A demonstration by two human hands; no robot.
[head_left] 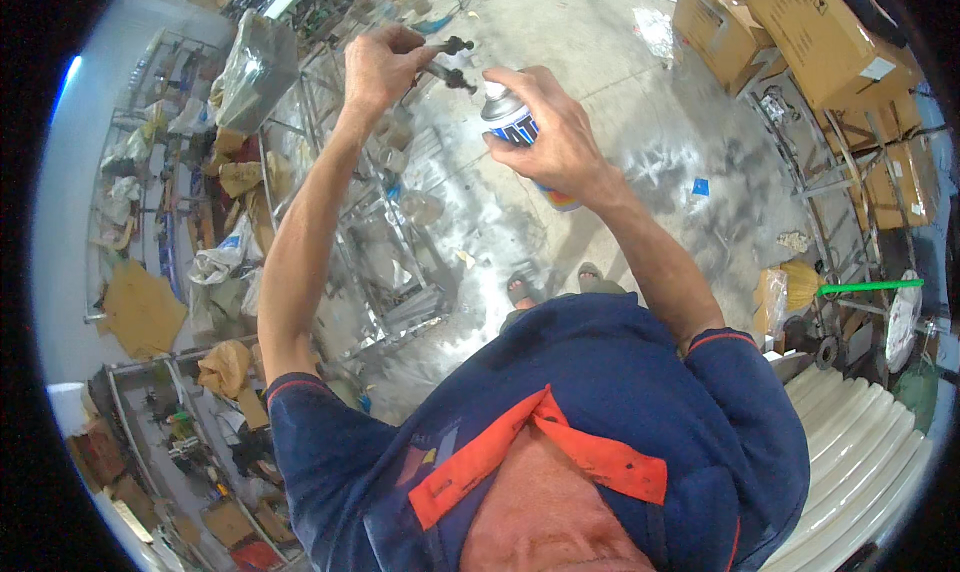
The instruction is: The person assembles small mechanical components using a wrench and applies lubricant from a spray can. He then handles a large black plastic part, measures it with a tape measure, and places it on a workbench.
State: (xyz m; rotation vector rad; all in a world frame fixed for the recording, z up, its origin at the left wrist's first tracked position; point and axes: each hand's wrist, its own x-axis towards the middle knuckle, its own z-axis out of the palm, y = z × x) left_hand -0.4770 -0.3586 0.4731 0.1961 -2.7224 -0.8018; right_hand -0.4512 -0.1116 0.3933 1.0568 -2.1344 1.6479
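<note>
My left hand [378, 67] is raised at the upper middle, its fingers closed on two short dark metal rods [452, 75] with knobbed ends that point right. What they are exactly I cannot make out. To their right, my right hand [562, 142] is wrapped round a spray paint can [507, 112] with blue lettering on a white label and a silver shoulder. The index finger lies on the can's white nozzle [494, 89], which is close to the rods but apart from them. My palm hides much of the can's body.
Metal-frame racks [375, 262] with clutter stand at the left. Cardboard boxes [830, 37] sit on a frame at the upper right, above a broom with a green handle [870, 286]. Dark and silvery paint marks cover the concrete floor [480, 237] round my feet.
</note>
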